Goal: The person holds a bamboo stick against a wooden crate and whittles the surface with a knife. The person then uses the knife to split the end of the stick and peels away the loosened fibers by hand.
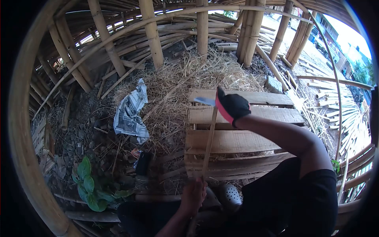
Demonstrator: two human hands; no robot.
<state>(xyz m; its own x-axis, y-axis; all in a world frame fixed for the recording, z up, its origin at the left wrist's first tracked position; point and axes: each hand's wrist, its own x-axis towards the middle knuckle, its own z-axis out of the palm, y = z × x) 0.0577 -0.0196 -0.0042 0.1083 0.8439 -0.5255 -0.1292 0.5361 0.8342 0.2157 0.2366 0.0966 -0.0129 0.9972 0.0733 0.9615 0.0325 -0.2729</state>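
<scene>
My left hand (193, 196), bare, is wrapped round the lower part of a thin bamboo strip (209, 146) near my lap. The strip rises from there towards my right hand (232, 106), which wears a black and pink glove and is closed at the strip's upper end. A pale blade (205, 101) sticks out to the left of the gloved hand, touching or very near the strip's top. The knife's handle is hidden in the glove. Beneath the strip and the right hand lies a wooden slatted pallet (229, 141).
Crumpled newspaper (132, 112) lies on straw left of the pallet, with a black object (143, 163) below it. A leafy plant (87, 183) grows at lower left. Bamboo posts (152, 33) stand behind, and a curved bamboo pole (29, 158) runs down the left. A grey shoe (230, 196) is near my lap.
</scene>
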